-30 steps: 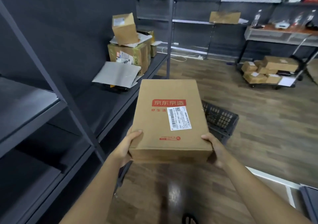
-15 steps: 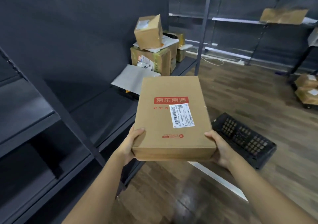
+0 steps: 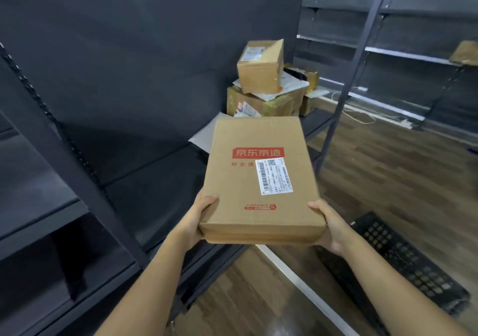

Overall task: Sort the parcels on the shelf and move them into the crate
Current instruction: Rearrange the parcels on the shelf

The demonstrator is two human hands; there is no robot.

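Left hand (image 3: 199, 219) and right hand (image 3: 328, 224) still grip the flat cardboard parcel (image 3: 258, 180) by its near corners, out front. The black crate (image 3: 403, 260) has swung below-right of the right hand, so drop-off's still pending.

The flat parcel (image 3: 232, 185) bears red "京东京造" and a white label (image 3: 274, 176) reading "GB3".

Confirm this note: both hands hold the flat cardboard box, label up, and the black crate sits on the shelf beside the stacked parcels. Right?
Wrong on one point: the head view shows the black crate on the floor at the person's right, not on the shelf. The left hand and right hand do hold the flat cardboard box, label up; the stacked parcels are on the shelf.
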